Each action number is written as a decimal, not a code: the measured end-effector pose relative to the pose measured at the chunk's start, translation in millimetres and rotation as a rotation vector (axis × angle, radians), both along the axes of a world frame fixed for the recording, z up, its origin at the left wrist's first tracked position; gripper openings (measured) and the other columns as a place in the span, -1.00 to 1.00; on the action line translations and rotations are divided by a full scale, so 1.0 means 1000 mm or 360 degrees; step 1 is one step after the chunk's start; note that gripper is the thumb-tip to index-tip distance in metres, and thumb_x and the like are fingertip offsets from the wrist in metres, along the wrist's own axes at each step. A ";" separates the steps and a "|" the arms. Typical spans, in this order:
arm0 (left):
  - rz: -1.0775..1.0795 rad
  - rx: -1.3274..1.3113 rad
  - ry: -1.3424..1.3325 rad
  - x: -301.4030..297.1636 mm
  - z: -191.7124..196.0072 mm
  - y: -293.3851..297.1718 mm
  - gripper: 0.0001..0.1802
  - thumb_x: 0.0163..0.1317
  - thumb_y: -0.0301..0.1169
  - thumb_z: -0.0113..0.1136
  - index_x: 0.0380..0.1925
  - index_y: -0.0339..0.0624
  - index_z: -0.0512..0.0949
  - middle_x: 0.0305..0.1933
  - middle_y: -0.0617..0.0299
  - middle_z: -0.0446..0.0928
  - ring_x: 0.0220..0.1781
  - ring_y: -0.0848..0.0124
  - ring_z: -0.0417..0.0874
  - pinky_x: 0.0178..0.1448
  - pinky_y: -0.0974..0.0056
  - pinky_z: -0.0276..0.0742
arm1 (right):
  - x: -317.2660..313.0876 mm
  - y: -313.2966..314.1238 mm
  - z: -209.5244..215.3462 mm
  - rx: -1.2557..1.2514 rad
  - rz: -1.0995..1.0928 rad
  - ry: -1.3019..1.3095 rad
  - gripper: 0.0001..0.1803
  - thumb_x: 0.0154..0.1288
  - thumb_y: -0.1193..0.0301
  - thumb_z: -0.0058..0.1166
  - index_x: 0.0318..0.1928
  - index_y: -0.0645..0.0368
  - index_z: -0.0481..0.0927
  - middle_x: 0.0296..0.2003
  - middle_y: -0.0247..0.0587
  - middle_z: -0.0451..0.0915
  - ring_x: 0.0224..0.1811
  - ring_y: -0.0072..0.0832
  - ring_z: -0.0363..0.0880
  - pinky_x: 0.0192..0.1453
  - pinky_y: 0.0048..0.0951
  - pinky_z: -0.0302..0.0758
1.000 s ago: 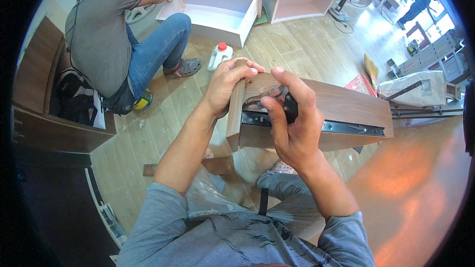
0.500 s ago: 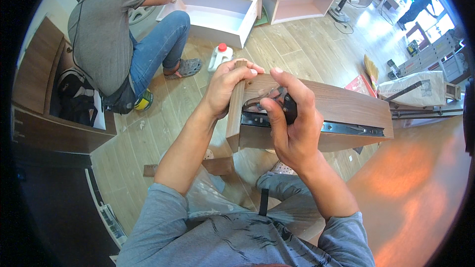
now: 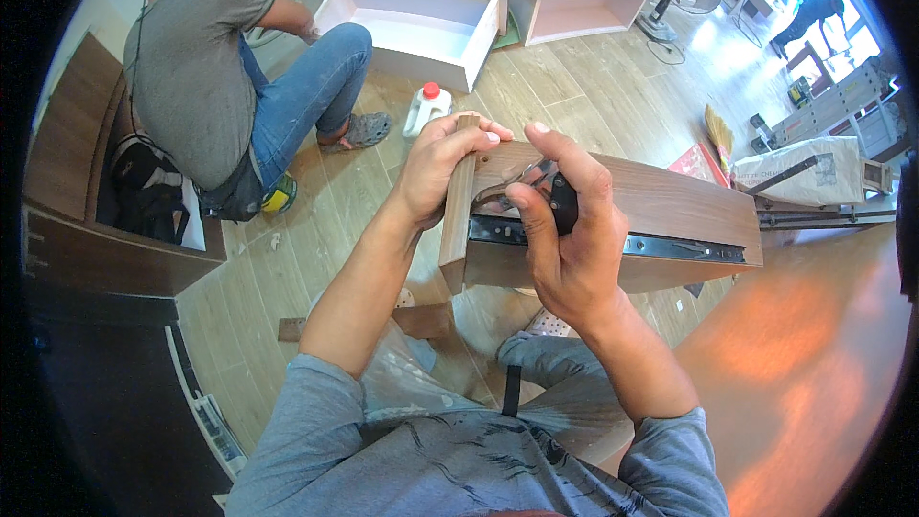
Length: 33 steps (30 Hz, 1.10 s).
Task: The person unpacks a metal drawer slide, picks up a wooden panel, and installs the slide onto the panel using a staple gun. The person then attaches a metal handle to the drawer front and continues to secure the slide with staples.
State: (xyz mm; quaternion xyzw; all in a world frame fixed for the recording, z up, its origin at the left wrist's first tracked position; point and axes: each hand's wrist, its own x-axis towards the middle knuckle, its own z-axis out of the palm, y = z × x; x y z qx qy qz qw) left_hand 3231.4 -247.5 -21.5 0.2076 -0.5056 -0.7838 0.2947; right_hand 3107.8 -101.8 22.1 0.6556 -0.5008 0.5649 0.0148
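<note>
A wood-grain drawer (image 3: 661,190) lies on its side in front of me, its front panel (image 3: 455,235) facing left. Along its near side runs a black metal drawer slide (image 3: 684,248). The far corner of the front panel is held by my left hand (image 3: 436,168), thumb on top and fingers bent over the edge. My right hand (image 3: 579,239) is closed round a small hand tool (image 3: 558,203) with a black body and shiny parts, against the drawer side near the front panel. A thin brown curved piece shows beside the tool; its working end is partly hidden.
A co-worker (image 3: 196,86) sits at the left by a white drawer box (image 3: 412,24). A white jug (image 3: 428,110) with a red cap stands on the floor. Farther off are a fan (image 3: 670,0), broom (image 3: 718,134) and ladder (image 3: 833,110). A brown panel (image 3: 785,354) rises at right.
My right hand and the tool have shifted very slightly; the left hand keeps its hold. The co-worker has drawn an arm back from the white drawer box and leaned left.
</note>
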 end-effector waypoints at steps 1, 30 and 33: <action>0.0005 -0.0035 0.0001 -0.001 0.000 0.000 -0.74 0.31 -0.34 0.20 -0.15 -0.32 0.69 -0.20 0.18 0.66 -0.15 0.46 0.66 0.02 0.34 0.57 | 0.000 0.001 0.000 -0.0011 0.0006 -0.0024 -0.47 0.44 0.57 0.27 0.35 0.26 0.41 0.21 -0.06 0.64 -0.11 -0.51 0.66 0.03 -0.45 0.62; 0.0036 -0.0052 0.0009 -0.002 0.000 0.001 -0.74 0.33 -0.37 0.19 -0.14 -0.33 0.70 -0.17 0.19 0.67 -0.15 0.48 0.65 0.02 0.36 0.56 | -0.005 0.000 0.007 -0.0125 0.0030 0.0008 -0.44 0.41 0.57 0.30 0.36 0.25 0.43 0.21 -0.02 0.65 -0.16 -0.47 0.68 -0.03 -0.42 0.62; 0.0049 -0.0075 0.0001 -0.002 0.001 0.002 -0.74 0.33 -0.37 0.19 -0.14 -0.32 0.69 -0.17 0.19 0.67 -0.16 0.49 0.65 0.01 0.37 0.56 | -0.006 0.000 0.008 0.0043 0.0024 0.0130 -0.43 0.42 0.57 0.29 0.37 0.27 0.40 0.21 -0.02 0.64 -0.17 -0.48 0.68 -0.04 -0.44 0.62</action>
